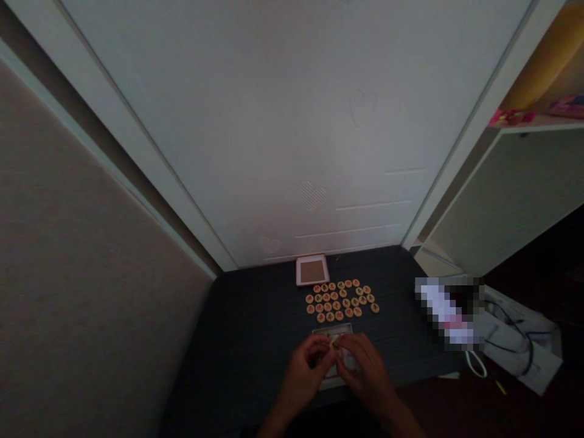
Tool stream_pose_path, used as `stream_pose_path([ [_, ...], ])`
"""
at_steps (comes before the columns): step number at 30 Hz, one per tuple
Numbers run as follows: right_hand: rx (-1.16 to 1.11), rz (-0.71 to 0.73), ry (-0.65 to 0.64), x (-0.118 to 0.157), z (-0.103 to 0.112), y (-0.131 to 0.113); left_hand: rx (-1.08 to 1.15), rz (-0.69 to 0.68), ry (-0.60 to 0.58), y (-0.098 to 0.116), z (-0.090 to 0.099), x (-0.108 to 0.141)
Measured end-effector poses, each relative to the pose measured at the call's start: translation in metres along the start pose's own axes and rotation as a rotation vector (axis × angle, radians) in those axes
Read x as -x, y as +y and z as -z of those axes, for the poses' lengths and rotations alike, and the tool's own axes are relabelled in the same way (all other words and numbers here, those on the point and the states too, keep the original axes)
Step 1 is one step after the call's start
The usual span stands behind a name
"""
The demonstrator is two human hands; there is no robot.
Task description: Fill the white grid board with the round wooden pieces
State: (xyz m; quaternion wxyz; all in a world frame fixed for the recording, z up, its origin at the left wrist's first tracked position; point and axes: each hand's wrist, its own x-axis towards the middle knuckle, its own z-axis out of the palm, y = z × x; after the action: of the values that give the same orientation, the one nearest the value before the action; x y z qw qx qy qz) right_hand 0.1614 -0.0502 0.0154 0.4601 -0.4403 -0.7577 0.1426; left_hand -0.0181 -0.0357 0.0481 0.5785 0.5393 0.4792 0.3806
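Note:
Several round wooden pieces (327, 306) with red or dark characters lie in loose rows on the dark table. Nearer me is an open shallow box (345, 328), partly covered by my hands. Over this box my left hand (306, 367) and my right hand (365, 367) meet at the fingertips. Between them is a round piece (334, 344) with a dark mark, pinched by fingers of both hands. Another piece shows at my left fingertips. Behind the rows, a pink-edged box lid (312, 271) with a brown inside lies near the wall.
The dark table (237, 328) backs onto a white panel (255, 134) with embossed hearts. Right of the table stands a pale container (542, 353) with cables and a white box. A white loop (476, 365) hangs by it. Shelves stand at the upper right.

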Motion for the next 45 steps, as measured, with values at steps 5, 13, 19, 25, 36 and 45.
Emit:
stream_pose_path([
  [5, -0.029, 0.013, -0.022, 0.002, -0.003, -0.008, 0.019, 0.045, 0.003, 0.0, -0.002, -0.002],
  [13, -0.005, 0.01, -0.014, 0.003, -0.006, -0.004, -0.051, 0.022, -0.033, 0.007, 0.001, -0.001],
  [19, -0.049, -0.03, -0.016, 0.008, -0.009, -0.002, -0.11, 0.028, -0.047, 0.007, 0.002, -0.002],
  [25, -0.116, -0.138, -0.021, 0.005, -0.01, -0.006, -0.154, 0.033, -0.032, 0.004, 0.004, -0.003],
  [36, -0.297, -0.379, -0.085, -0.005, -0.001, -0.009, -0.171, 0.019, -0.061, 0.003, 0.01, -0.001],
  [45, -0.416, -0.623, -0.038, -0.005, 0.007, 0.006, -0.434, -0.109, 0.111, -0.023, 0.029, 0.006],
])
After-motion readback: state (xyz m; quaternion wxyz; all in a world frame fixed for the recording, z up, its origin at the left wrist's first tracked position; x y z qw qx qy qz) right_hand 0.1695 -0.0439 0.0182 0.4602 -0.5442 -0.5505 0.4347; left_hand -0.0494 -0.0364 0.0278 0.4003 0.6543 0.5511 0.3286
